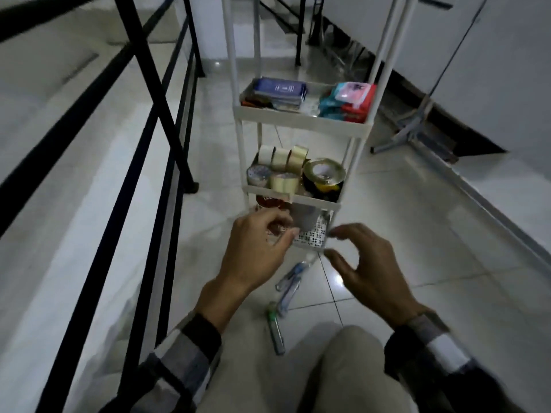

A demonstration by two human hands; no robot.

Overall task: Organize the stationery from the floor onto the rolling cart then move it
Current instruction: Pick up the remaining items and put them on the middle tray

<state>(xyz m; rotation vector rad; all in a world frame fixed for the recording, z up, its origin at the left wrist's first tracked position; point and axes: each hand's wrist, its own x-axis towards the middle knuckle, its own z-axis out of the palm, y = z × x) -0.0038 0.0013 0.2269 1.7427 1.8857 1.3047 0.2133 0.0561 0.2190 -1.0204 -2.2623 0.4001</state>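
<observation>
In the head view, the left hand [256, 245] sits at centre frame with fingers curled loosely near the bottom tier of the white rolling cart [301, 120]; blur hides whether it pinches anything. The right hand [369, 263], just right of centre, is half open, thumb and fingers spread apart, holding nothing, its fingertips close to the bottom tier's corner. Tape rolls [280, 168] fill the middle tier; a dark blue box [281, 87] and colourful packets [348, 99] lie on the upper one. Pens [286, 290] remain on the floor [417, 222] below the hands. No writing is legible.
</observation>
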